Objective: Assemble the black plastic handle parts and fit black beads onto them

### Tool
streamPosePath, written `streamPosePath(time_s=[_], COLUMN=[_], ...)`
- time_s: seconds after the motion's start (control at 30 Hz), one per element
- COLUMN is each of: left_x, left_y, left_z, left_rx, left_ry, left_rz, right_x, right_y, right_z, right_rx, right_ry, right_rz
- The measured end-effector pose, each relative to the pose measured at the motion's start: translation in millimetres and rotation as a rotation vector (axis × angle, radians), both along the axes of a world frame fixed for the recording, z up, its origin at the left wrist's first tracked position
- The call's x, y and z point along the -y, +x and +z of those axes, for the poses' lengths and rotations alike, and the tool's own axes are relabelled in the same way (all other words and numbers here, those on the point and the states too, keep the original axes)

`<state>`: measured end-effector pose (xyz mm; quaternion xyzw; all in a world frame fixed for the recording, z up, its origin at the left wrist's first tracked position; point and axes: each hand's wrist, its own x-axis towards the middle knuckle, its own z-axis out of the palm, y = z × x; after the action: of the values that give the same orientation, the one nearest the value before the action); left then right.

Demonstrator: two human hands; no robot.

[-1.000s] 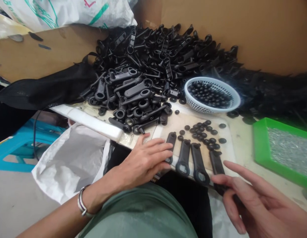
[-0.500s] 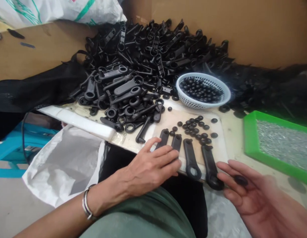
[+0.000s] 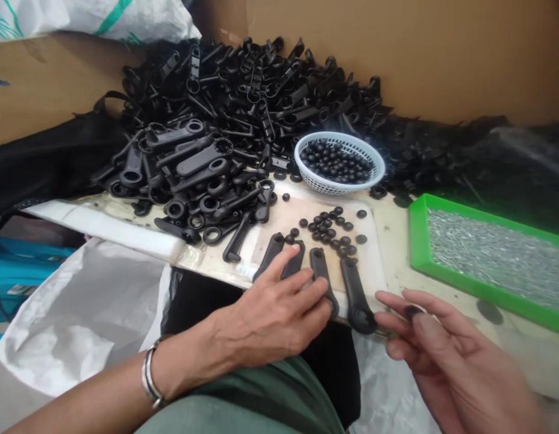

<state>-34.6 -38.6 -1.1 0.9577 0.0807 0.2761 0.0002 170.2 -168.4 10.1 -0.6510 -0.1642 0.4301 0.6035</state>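
Several black plastic crank handles stand in a row along the near edge of a pale board (image 3: 374,241). My left hand (image 3: 279,313) lies over the row with its fingers apart, index finger on the second handle (image 3: 297,260) and the other fingertips by the third handle (image 3: 318,265). To the right, the end handle (image 3: 357,295) shows in full. My right hand (image 3: 455,343) is just beside it, pinching a small black round cap (image 3: 412,311) between thumb and fingers. More loose black caps (image 3: 322,228) are scattered on the board behind the handles.
A big heap of black crank parts (image 3: 207,157) covers the back of the table. A light-blue basket (image 3: 379,175) of black caps stands before it. At right is a green tray (image 3: 417,241) of small metal pins. A white sack (image 3: 139,295) hangs open at lower left.
My left hand has shifted rightward along the row, from the second handle toward the third. My right thumb has closed onto the cap that lay on the fingers. The whole view has swung right.
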Motion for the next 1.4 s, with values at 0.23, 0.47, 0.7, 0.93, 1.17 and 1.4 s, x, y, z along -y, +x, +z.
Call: streamPosePath(time_s=[0.23, 0.47, 0.7, 0.93, 1.17, 1.4], left_x=[-15, -3, 9, 6, 5, 5], left_y=[-10, 13, 44, 41, 32, 33], left_z=[3.8, 8.2, 6.3, 8.9, 5.4, 4.7], left_rx=[-0.04, 0.027, -0.089, -0.103, -0.051, -0.082], left_ry=[-0.102, -0.021, 0.121, 0.138, 0.102, 0.132], left_rz=[-0.072, -0.103, -0.084, -0.109, -0.148, -0.164], right_x=[-7, -3, 3, 1, -3, -6], right_y=[-5, -5, 10, 3, 1, 7], right_z=[-0.3, 6.2, -4.5, 6.6, 10.3, 12.6], right_rx=[-0.034, -0.214, -0.322, -0.413, -0.473, 0.035], right_ry=[0.049, 0.017, 0.106, 0.041, 0.046, 0.016], right_rz=[-0.001, -0.037, 0.08, 0.025, 0.02, 0.091])
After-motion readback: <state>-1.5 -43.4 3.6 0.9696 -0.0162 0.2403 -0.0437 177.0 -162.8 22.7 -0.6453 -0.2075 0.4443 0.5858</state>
